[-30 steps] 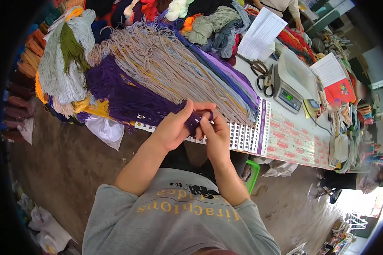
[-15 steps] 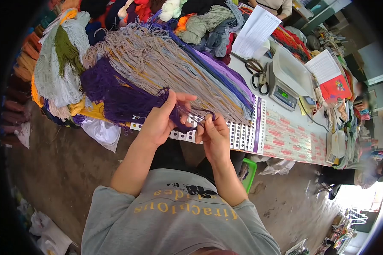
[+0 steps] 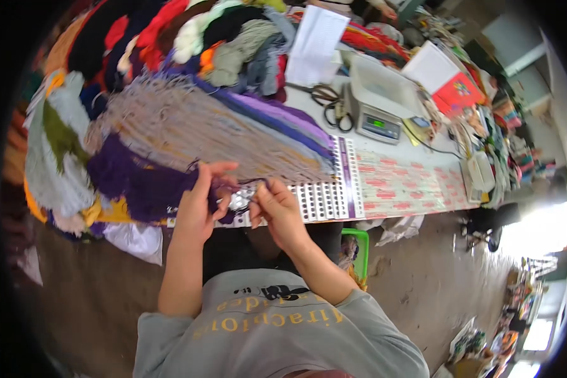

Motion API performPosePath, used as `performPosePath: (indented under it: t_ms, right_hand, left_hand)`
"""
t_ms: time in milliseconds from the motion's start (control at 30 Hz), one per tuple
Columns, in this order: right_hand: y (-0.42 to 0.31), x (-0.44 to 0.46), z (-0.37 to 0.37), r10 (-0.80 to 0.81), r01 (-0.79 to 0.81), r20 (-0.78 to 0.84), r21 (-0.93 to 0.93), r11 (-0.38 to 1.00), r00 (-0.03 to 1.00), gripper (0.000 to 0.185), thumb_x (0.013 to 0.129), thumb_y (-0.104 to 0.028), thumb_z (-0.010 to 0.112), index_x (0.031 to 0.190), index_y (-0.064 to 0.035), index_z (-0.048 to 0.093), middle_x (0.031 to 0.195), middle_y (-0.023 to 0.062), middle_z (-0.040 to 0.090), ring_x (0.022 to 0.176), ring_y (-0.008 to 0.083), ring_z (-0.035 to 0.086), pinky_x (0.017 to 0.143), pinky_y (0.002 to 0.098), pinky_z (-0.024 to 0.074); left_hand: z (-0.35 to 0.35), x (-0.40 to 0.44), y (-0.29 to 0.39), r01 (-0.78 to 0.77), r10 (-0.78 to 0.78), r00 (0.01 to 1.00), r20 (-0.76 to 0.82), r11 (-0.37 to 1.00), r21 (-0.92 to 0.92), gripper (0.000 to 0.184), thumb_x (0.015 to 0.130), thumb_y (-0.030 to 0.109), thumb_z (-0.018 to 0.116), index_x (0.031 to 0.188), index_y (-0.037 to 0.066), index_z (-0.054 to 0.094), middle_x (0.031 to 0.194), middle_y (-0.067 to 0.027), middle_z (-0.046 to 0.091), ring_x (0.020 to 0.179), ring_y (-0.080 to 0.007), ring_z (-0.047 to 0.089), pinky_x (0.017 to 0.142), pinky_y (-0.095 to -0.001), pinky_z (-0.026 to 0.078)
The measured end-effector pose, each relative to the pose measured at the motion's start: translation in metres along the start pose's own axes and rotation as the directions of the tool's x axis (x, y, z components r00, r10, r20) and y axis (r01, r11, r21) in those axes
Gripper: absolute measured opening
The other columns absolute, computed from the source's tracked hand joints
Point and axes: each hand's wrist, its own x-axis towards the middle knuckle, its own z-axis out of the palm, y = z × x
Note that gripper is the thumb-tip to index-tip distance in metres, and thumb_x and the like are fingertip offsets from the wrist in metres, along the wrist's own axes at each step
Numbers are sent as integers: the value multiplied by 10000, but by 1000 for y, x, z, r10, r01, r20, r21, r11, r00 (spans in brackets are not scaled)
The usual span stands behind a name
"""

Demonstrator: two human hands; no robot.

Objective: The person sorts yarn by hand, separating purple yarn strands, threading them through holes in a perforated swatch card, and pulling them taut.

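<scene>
Dark purple yarn (image 3: 138, 183) lies in a thick bundle at the table's front left, and its right end runs into my left hand (image 3: 200, 205). That hand is wrapped partly round the yarn, thumb and index finger stretched out. Thin purple strands span the short gap to my right hand (image 3: 276, 211), whose thumb and fingers pinch their ends. Behind both hands spreads a wide fan of beige, grey and mustard yarn (image 3: 189, 126). Under the hands a white card strip with punched holes (image 3: 315, 198) lies along the table edge.
Black scissors (image 3: 337, 113) lie beside a digital scale (image 3: 378, 123) with a clear tray. Paper sheets (image 3: 318, 44) and a red booklet (image 3: 457, 94) stand behind. Heaped coloured yarn (image 3: 239, 57) fills the back left. A green basket (image 3: 362, 252) stands below the table edge.
The view has shifted, so the table's things appear further left. Both hands stay on the purple yarn, the right still pinching strands close to the left.
</scene>
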Motion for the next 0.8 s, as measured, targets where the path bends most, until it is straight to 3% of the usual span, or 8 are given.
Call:
performPosePath:
  t_ms: [367,500,567,700,800]
  right_hand:
    - [-3,-4,0,4,-3,53,-20,1000,999,209,962,-239,439,868,-54,457,655,39,539,530,120,522,522,224,427]
    - [1,-2,-1,-11,8,-36,-77,997,999,219,956,-248,444,857,-54,458,640,45,530,527,124,518,496,235,429]
    - [-1,-3,-1,-5,2,-26,-102,995,1000,207,955,-227,448,849,-51,465,631,47,531,507,127,512,481,235,430]
    - [0,-4,2,84,-82,17,-116,990,996,197,927,-220,516,895,-25,519,603,40,555,503,116,528,485,216,399]
    - [1,-4,1,105,-91,63,-199,976,992,199,901,-205,566,824,-23,537,576,32,542,488,111,523,485,215,399]
  left_hand:
    - [6,-1,1,-39,40,999,-7,999,32,512,963,445,325,1122,12,547,828,-75,576,508,-71,431,385,-183,284]
    - [-1,-1,-3,-6,8,996,86,999,-32,529,971,446,279,1137,18,542,804,-113,619,504,-81,447,438,-186,331]
    - [4,-1,0,9,-10,1000,-8,999,-39,522,972,435,297,1107,11,571,817,-91,630,559,-77,476,479,-190,366]
    - [-1,0,3,15,-9,996,88,998,-68,509,977,422,289,1132,18,557,838,-85,626,672,-91,529,514,-196,382]
    - [-4,0,1,18,-10,994,111,997,-71,514,978,424,278,1134,22,557,840,-80,624,706,-92,546,524,-199,389]
